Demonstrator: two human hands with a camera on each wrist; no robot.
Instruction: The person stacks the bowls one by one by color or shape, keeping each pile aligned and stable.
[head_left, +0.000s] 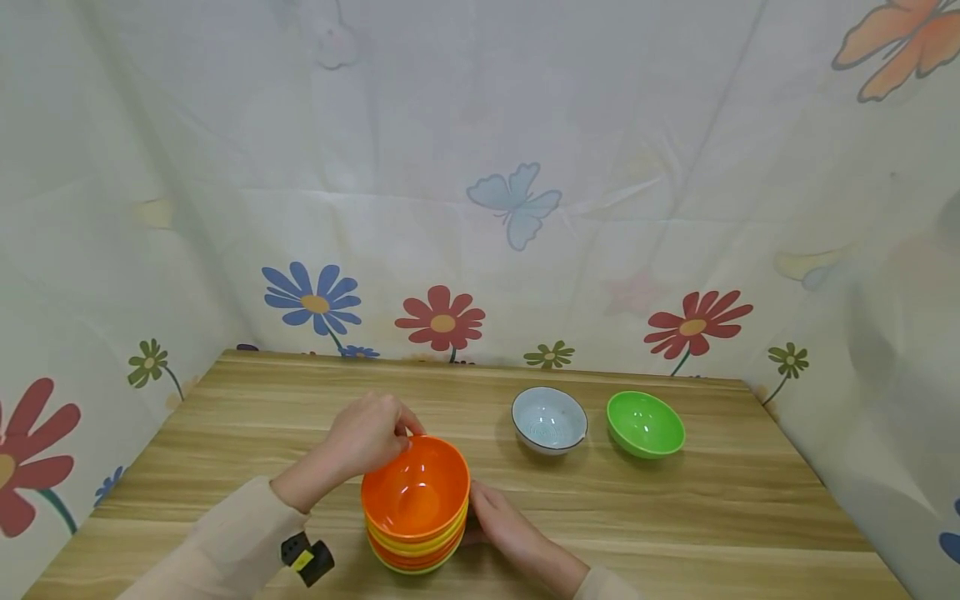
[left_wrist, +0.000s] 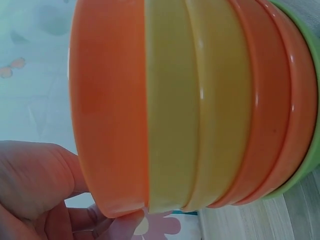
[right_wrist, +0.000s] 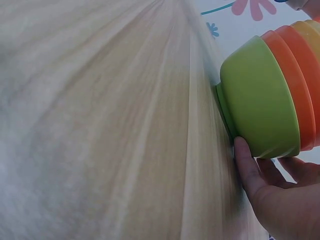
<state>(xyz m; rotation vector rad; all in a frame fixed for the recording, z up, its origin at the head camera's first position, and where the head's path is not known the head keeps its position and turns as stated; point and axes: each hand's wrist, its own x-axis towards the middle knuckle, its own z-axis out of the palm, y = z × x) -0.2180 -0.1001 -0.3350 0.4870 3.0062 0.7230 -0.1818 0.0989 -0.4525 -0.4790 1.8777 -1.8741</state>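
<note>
A stack of nested bowls stands near the front of the table, an orange bowl [head_left: 416,492] on top. Below it come yellow bowls [left_wrist: 200,100], more orange ones [left_wrist: 272,100], and a green bowl [right_wrist: 260,100] at the bottom. My left hand [head_left: 371,437] pinches the top orange bowl's rim at its far left side, thumb inside and fingers outside. Against the stack's right side rests my right hand [head_left: 513,529]; its extended fingers [right_wrist: 247,165] touch the bottom green bowl low down, near the tabletop.
Farther back, right of the stack, stand a pale grey-blue bowl [head_left: 550,421] with a dark rim and a separate bright green bowl [head_left: 645,425]. The wood-grain table [head_left: 712,517] ends at a patterned curtain [head_left: 585,275] behind and at both sides.
</note>
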